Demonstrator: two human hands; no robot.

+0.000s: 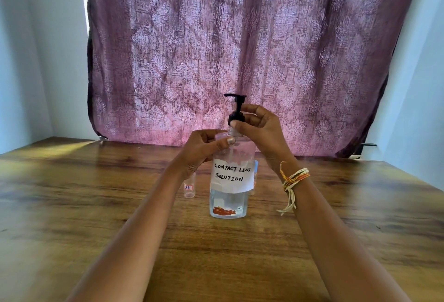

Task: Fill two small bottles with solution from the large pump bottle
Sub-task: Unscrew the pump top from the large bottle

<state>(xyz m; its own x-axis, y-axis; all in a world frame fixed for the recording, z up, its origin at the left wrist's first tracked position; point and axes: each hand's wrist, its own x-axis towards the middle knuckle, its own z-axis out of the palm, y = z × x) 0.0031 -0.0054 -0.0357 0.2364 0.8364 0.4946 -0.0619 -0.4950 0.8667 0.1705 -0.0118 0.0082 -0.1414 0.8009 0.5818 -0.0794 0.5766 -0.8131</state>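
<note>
A large clear pump bottle point(229, 202) with a white label reading "CONTACT LENS SOLUTION" stands upright mid-table. My left hand point(204, 149) grips its shoulder from the left. My right hand point(258, 128) pinches the black pump collar point(236, 116) at the neck; the pump head points left. A small clear bottle point(189, 187) with a tiny label stands just left of the big bottle, partly behind my left wrist. A second small bottle point(254, 180) peeks out behind the big bottle's right side, mostly hidden.
The wooden table point(96, 205) stretches wide to both sides. A purple patterned curtain point(240, 49) hangs behind its far edge, with pale walls to left and right. Threads are tied round my right wrist point(292, 179).
</note>
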